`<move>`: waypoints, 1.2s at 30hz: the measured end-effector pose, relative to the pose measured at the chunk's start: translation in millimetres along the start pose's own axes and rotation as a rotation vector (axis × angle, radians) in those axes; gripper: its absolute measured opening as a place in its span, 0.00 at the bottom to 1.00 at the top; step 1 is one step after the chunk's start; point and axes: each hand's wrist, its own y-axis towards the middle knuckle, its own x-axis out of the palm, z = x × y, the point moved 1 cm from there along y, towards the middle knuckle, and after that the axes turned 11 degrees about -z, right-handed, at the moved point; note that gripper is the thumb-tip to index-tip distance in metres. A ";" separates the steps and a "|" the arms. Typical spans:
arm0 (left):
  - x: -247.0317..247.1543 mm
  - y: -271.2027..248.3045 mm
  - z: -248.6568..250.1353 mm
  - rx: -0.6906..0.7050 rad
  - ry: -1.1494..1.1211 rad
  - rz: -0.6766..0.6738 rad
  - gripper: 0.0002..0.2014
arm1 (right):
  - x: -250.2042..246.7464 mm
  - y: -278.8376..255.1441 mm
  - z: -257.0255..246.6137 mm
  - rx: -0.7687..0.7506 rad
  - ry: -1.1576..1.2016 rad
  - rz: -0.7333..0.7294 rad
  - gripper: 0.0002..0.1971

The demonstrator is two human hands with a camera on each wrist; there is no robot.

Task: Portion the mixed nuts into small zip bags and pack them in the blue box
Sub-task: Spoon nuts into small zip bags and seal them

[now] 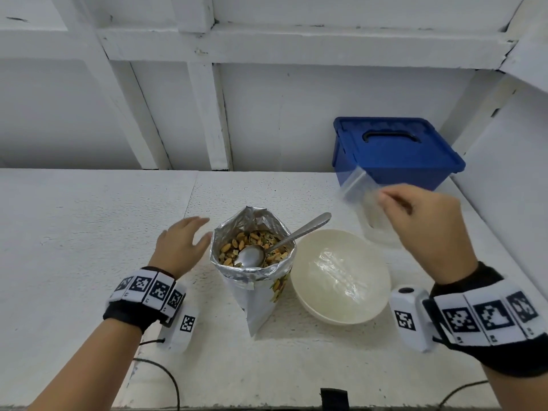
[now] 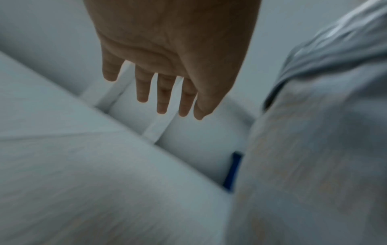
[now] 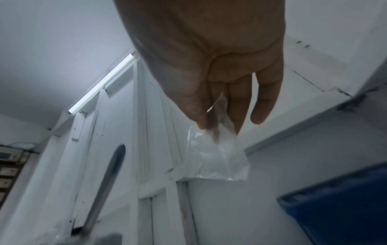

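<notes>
An opened foil bag of mixed nuts [image 1: 255, 262] stands at the table's middle, with a metal spoon [image 1: 281, 241] resting in the nuts, handle leaning right. My left hand [image 1: 181, 241] hovers just left of that bag, fingers straight and spread [image 2: 163, 92], holding nothing. My right hand [image 1: 424, 223] is raised in front of the blue box [image 1: 394, 152] and pinches an empty clear zip bag [image 1: 355, 185] by one edge; the zip bag [image 3: 217, 159] hangs from thumb and fingers. The box's lid is on.
A cream bowl [image 1: 341, 277] holding more clear zip bags [image 1: 338, 271] sits right of the nut bag. A clear container [image 1: 376, 226] stands behind the bowl. White wall beams rise behind the table; the blue box [image 3: 339, 207] sits in the back right corner.
</notes>
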 end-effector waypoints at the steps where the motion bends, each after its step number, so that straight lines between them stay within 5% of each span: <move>1: -12.6 -2.2 14.3 0.047 -0.027 0.045 0.20 | -4.9 4.5 -8.0 -0.035 0.034 0.056 0.08; 6: -68.2 -22.9 86.0 0.323 -0.162 0.190 0.16 | -0.7 12.3 -52.1 -0.175 0.201 0.207 0.08; 16: -89.1 -52.8 129.5 0.533 -0.683 0.047 0.10 | 41.3 0.6 -95.2 -0.255 0.425 0.071 0.09; 23: -87.1 -55.7 118.5 0.608 -0.342 -0.039 0.11 | 23.7 5.1 -97.3 -0.294 0.360 -0.048 0.17; 26: -85.8 -57.3 119.5 0.643 -0.259 -0.038 0.16 | 19.6 9.6 -99.5 -0.350 0.227 -0.268 0.13; 30: -82.8 -55.8 122.4 0.644 -0.253 0.075 0.11 | 21.1 9.4 -102.7 -0.277 0.301 -0.276 0.06; 36: -81.1 -58.6 127.7 0.638 0.103 0.283 0.38 | 22.0 9.3 -110.4 -0.048 0.535 -0.250 0.04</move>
